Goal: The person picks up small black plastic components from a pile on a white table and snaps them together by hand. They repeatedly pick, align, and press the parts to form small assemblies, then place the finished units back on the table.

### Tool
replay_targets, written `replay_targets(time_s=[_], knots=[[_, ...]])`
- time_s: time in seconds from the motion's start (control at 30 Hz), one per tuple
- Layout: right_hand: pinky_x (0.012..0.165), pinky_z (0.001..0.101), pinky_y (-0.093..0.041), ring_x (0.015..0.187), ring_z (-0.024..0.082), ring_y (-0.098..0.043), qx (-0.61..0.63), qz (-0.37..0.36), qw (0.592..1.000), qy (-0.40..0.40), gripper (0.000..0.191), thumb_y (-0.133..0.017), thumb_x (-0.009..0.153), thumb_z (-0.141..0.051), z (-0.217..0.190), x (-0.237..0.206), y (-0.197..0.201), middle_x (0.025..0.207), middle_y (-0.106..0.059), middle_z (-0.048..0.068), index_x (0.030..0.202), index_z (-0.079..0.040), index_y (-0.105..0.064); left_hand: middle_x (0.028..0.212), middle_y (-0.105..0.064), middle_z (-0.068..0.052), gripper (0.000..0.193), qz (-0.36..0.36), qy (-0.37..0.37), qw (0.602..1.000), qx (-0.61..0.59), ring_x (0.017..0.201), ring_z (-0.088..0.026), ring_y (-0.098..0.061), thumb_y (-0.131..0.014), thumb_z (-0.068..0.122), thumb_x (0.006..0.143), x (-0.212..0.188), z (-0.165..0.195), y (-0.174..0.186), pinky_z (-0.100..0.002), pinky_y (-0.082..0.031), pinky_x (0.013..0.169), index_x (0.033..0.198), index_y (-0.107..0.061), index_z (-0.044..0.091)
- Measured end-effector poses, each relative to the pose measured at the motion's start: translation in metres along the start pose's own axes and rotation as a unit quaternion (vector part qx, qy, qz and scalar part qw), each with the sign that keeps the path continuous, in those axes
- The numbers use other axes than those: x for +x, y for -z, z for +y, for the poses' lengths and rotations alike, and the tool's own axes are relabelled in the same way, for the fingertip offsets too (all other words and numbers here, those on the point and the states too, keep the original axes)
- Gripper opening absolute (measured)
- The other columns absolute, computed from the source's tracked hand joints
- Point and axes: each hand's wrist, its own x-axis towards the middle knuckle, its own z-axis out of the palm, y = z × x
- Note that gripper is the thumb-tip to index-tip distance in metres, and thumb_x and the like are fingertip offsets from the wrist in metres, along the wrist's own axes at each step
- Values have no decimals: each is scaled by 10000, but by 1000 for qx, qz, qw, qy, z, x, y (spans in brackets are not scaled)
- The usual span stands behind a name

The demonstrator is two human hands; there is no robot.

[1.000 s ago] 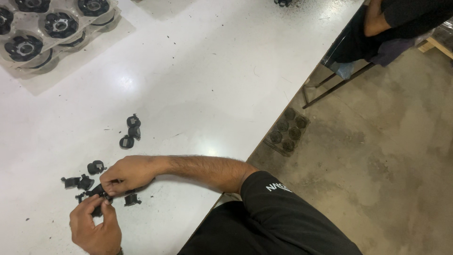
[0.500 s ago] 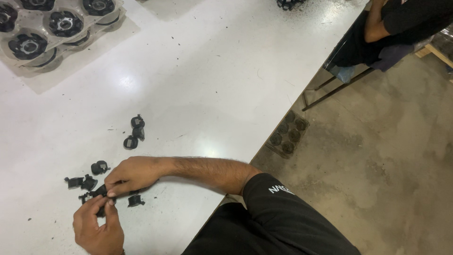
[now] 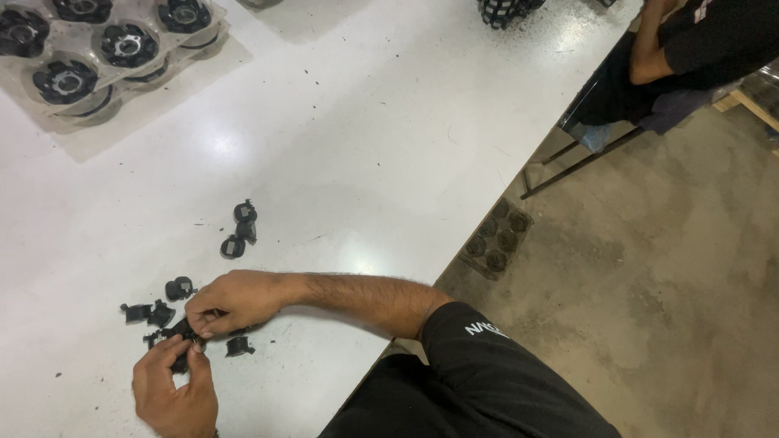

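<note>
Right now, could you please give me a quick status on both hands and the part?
Left hand and right hand both pinching one small black part. Loose black pieces close around on the white table. Nothing blocking.

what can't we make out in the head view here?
- Small black part pinched between left hand and right hand: shape hidden by the fingertips.
- Left wrist: cut off by the bottom edge.
- Loose black parts on the white table: too small for detail.
- Clear tray: cut off at the top left.

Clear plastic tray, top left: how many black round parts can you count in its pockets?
5: black round parts at and; the frame edge may hide more.
</note>
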Motion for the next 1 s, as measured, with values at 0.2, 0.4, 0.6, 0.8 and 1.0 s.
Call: replay_targets(time_s=[0.2,0.4,0.6,0.8,1.0], knots=[[631,322,-498,702,85,-615,9,-16,1000,-22,112,-683,930,-290,-1,2,-2,734,-619,-64,922,-178,-672,1180,-700,-120,187,-13,-30,999,13,1122,-272,-667,-798,4,940,5,9,4,-363,-560,923,1111,-722,18],[602,323,-481,681,84,-601,9,-10,1000,-16,98,-688,908,-264,-2,4,-4,716,-608,-75,886,-174,-656,1185,-686,-132,148,-17,-11,1000,-3,1125,-249,-673,-798,6,971,6,6,5,-348,-562,918,1102,-733,24],[595,328,-472,664,84,-593,-3,-6,1000,-4,106,-677,896,-239,-2,8,-2,701,-600,-70,848,-164,-619,1178,-691,-133,126,-9,-9,999,-36,1114,-234,-684,-789,11,977,9,5,3,-314,-572,885,1067,-701,21],[592,327,-472,672,83,-586,3,-6,1000,1,94,-669,886,-212,-2,9,-1,711,-589,-69,844,-165,-599,1188,-697,-122,146,-18,-10,1000,-12,1124,-238,-674,-790,19,960,12,7,4,-332,-560,897,1084,-712,24],[600,329,-474,674,83,-586,3,-13,1000,-5,112,-676,889,-218,-7,7,3,708,-590,-65,833,-163,-597,1216,-690,-118,145,-21,-9,1000,10,1159,-248,-664,-792,33,968,10,6,4,-341,-562,933,1099,-728,37]])
